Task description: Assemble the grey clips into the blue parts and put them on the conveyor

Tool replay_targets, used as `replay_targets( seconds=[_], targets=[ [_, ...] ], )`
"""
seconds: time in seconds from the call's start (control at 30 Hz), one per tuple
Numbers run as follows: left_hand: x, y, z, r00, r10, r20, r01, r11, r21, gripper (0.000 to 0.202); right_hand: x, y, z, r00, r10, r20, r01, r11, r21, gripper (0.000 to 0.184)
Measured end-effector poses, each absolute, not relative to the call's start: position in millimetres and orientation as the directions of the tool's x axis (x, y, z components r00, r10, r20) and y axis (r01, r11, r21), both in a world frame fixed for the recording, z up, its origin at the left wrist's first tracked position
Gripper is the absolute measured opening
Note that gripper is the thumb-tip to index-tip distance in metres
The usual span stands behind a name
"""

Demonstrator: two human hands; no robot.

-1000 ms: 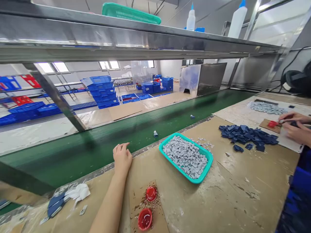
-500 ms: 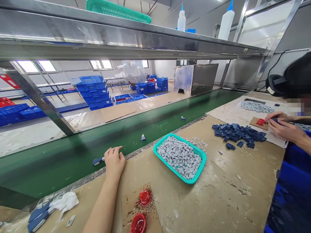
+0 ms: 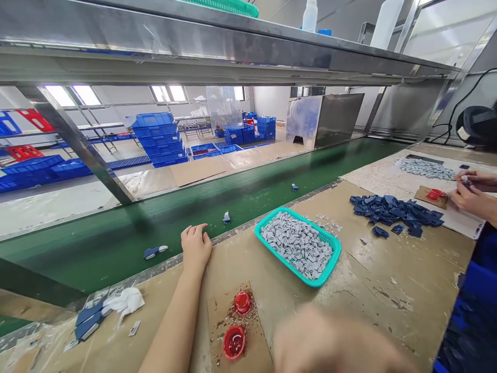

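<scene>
Under your bare left hand lies a matt, stained brown cardboard-covered bench top edged by a smooth dark green conveyor belt, with a glossy teal plastic mesh basket of matt grey pieces beneath a brushed, reflective stainless-steel shelf.

The right hand is showing only as a blur at the bottom edge, so its grip is not clear. The co-worker's hands are being cut by the right edge; the item between them is too small to identify.
</scene>
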State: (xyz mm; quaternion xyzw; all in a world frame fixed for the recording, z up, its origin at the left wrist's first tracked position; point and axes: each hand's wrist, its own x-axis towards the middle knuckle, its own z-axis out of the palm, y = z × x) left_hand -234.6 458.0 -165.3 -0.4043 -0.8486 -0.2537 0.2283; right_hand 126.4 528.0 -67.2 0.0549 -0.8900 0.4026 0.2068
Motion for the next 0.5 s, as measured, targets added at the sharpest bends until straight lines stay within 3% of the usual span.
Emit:
replay_targets(
  seconds=[0.1,0.17,0.2,0.3,0.5],
  targets=[
    [-234,460,-166,-0.57,0.576,0.586,0.807,0.528,0.266,0.033,114,586,-67,-0.883,0.26,0.391,-0.049,0.777,-0.627,0.021],
    [-234,461,-166,-0.572,0.573,0.587,0.808,0.517,0.284,0.033,103,623,-73,-0.862,0.362,0.354,0.23,0.903,-0.364,0.023],
    [-233,460,-166,-0.574,0.569,0.589,0.807,0.512,0.292,0.033,98,638,-76,-0.888,0.352,0.294,0.278,0.923,-0.267,0.023],
    [-231,459,-165,-0.581,0.558,0.593,0.804,0.507,0.31,0.032,83,660,-89,-0.926,0.34,0.162,0.323,0.938,-0.124,0.024],
    [-222,457,-164,-0.579,0.563,0.59,0.803,0.517,0.296,0.028,70,662,-112,-0.907,0.397,0.139,0.402,0.916,0.008,0.019]
  ],
)
